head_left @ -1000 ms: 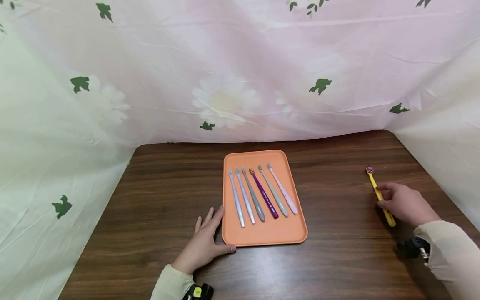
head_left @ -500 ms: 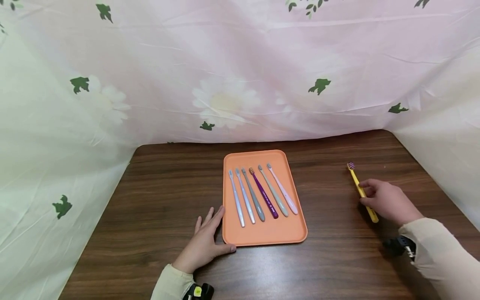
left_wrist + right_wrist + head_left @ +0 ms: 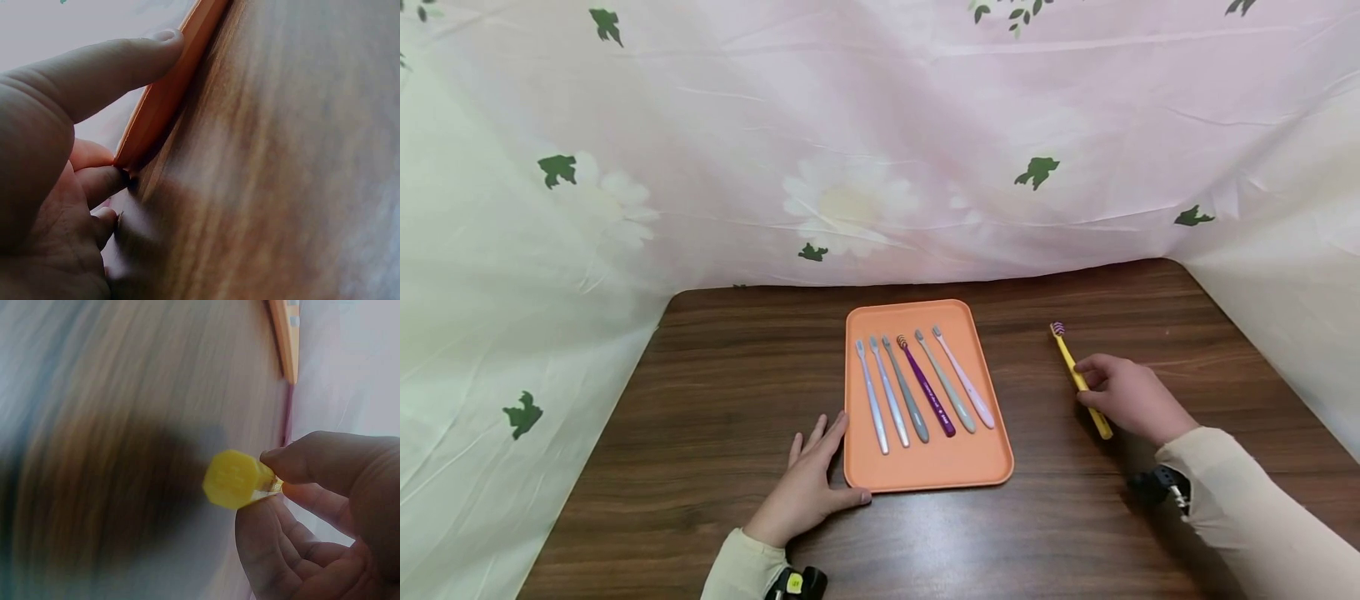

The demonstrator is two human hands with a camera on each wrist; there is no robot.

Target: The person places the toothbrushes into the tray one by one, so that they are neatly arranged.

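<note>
My right hand [image 3: 1138,398] pinches a yellow toothbrush [image 3: 1070,360] by its handle, to the right of the tray and above the table. Its purple-bristled head points away from me; in the right wrist view the butt of the yellow handle [image 3: 230,479] faces the camera. On the orange tray [image 3: 925,475] several toothbrushes lie side by side, among them a purple toothbrush [image 3: 928,387] and a pink toothbrush [image 3: 966,379]. With fingers spread, my left hand [image 3: 805,487] touches the tray's near left corner. The thumb [image 3: 144,59] rests against the tray's side in the left wrist view.
The dark wooden table [image 3: 737,400] extends on both sides of the tray. A pale floral cloth [image 3: 850,125] hangs behind it and along both sides.
My right hand has moved left with the yellow toothbrush, closer to the tray. The left hand and the tray have stayed in place.
</note>
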